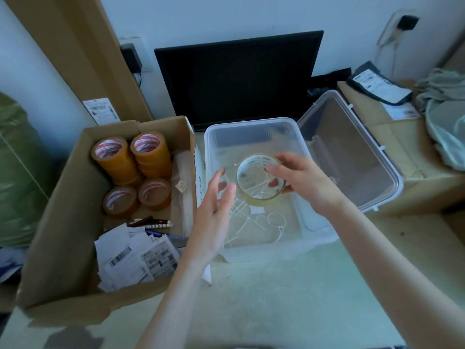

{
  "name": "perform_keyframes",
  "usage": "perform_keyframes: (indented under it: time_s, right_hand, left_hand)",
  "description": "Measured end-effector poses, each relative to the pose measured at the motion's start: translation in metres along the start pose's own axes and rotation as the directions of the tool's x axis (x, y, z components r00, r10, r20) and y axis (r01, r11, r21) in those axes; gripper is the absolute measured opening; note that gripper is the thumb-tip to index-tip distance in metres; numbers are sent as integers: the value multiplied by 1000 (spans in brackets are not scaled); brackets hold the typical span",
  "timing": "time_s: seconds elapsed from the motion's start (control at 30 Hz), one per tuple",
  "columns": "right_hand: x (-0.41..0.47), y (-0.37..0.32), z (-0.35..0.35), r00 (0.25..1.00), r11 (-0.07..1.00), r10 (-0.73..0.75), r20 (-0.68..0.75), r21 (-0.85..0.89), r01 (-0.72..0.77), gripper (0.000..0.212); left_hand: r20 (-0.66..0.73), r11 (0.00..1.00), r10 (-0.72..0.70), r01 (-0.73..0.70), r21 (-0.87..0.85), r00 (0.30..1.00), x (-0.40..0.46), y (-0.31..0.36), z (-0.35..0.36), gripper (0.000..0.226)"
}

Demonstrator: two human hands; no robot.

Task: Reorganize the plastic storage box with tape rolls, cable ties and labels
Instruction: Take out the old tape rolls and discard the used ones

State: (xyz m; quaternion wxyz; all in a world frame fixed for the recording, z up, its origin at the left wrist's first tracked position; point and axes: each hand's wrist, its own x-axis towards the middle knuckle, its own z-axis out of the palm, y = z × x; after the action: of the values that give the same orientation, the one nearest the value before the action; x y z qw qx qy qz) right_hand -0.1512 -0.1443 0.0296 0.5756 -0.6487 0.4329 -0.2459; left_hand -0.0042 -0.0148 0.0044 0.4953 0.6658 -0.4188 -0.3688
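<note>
A clear plastic box (254, 127) is set on the counter (276, 298), with its lid (352, 152) propped open against its right side. Loose white cable ties (251, 220) are spread over the floor of the box, and a small white label (257, 210) is seen among them.

Just left of the box, touching it, a cardboard carton (57, 222) is placed. At the carton's far end, two stacks of brown tape (128, 157) are stood side by side, and two single brown rolls (137, 197) are laid in front of them. Nearer the viewer, a few pens (151, 222) are laid across, and a heap of printed labels (133, 258) fills the near part. A dark monitor (239, 76) is leaned against the wall behind the box.

A pale roll (259, 180) is held above the middle of the box by the right hand (302, 180), which is closed on it: the thumb is pressed at the roll's upper rim and the fingers are curled under its right edge. The roll is tilted so that its hole faces the camera. The left hand (216, 205) is held open over the box's left wall, fingers spread and raised toward the roll, just short of it; nothing is gripped by it.
</note>
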Motion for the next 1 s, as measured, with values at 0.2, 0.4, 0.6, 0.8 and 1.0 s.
perform_keyframes:
  time_s: [0.2,0.4,0.6,0.8,1.0]
  right_hand:
    - [-34,9,17,985,988,-88,-146,110,104,17]
    - [-66,21,20,986,939,-14,-163,336,69,38]
    - [-116,46,15,970,862,57,-235,502,71,67]
    - [-180,83,2,899,800,187,-396,593,95,64]
    - [-248,131,-18,782,734,390,-487,676,55,70]
  left_hand:
    - [65,980,-1,14,-199,998,-7,13,6,37]
    - [83,973,-39,56,-222,996,-17,13,5,38]
    - [270,986,-25,68,-153,963,-33,10,18,61]
    - [482,991,-37,93,-93,876,-56,4,59,50]
    - [702,985,-147,168,39,697,-82,-11,123,52]
